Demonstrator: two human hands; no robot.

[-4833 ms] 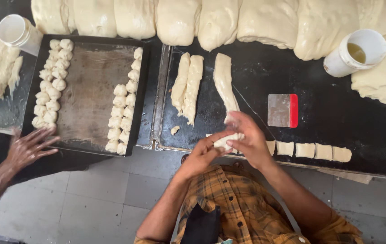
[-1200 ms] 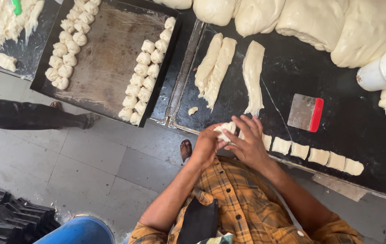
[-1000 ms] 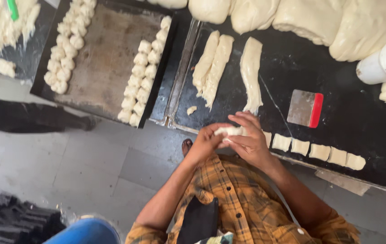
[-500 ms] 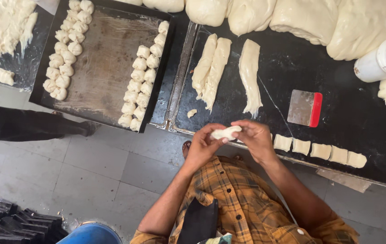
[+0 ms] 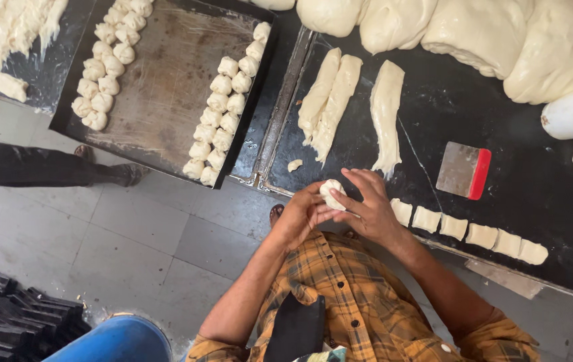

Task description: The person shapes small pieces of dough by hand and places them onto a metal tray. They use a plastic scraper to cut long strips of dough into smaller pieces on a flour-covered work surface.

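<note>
Bare black table lies open past the scraper; dough strips and cut pieces hem the hands; rolls line the tray's edges.

- Shirt: yellow-orange plaid w/ dark crossing lines, buttoned down the front; small white button seen nr right sleeve.
- Sleeves: short, ending above elbows; forearms left bare below the shirt.
- Dark cloth piece: black, seen hung at shirt front, left of button line.
- Left hand, right hand: bare, no gloves, rings or watch seen.
</note>
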